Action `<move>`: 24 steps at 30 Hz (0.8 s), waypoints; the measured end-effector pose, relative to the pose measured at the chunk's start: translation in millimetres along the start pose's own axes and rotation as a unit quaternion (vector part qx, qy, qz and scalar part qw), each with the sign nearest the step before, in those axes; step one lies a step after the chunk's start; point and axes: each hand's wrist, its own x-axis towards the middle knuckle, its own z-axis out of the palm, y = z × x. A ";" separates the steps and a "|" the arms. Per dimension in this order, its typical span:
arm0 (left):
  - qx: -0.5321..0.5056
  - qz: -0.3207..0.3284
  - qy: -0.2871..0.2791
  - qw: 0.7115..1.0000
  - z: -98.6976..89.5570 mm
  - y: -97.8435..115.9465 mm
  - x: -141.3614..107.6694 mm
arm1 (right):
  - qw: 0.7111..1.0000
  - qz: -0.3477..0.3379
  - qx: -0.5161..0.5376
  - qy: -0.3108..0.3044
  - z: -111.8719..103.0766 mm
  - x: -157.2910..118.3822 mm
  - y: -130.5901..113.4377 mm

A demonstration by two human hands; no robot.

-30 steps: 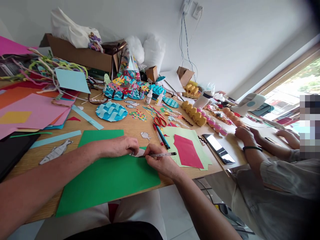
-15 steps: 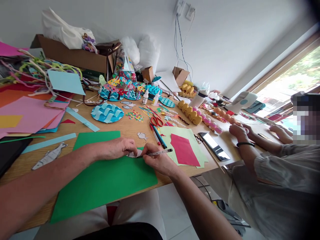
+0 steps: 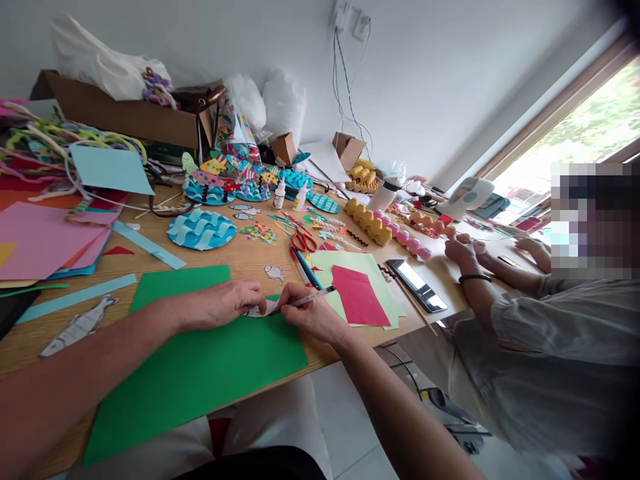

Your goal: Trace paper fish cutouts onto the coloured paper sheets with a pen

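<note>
A large green paper sheet [image 3: 200, 373] lies at the table's front edge, partly overhanging it. My left hand [image 3: 227, 305] rests on its upper part, its bent fingers pressing a small white paper fish cutout [image 3: 263, 310] flat. Part of the cutout is hidden under the fingertips. My right hand [image 3: 313, 317] is closed around a thin, light-coloured pencil [image 3: 316, 296], whose dark end points up to the right. Its tip is hidden by my fingers, at the fish's right end. Just beyond lies another small paper fish [image 3: 275, 273]; a bigger fish cutout [image 3: 79, 325] lies to the left.
Red-handled scissors [image 3: 303, 241] and pens [image 3: 303, 267] lie beyond my right hand. Red paper [image 3: 359, 295] and a phone [image 3: 417, 285] are to the right. Two glue bottles [image 3: 279, 195] stand behind a blue woven disc [image 3: 202, 230]. A person [image 3: 565, 333] works at the right.
The view has shifted slightly, so the table's contents sit further left. My hands keep nearly the same place on the green sheet, with the pencil still at the paper fish.
</note>
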 end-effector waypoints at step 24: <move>0.003 0.013 -0.017 1.000 -5.5 14.5 9.9 | 0.999 -0.024 -0.027 0.035 -9.5 3.4 3.2</move>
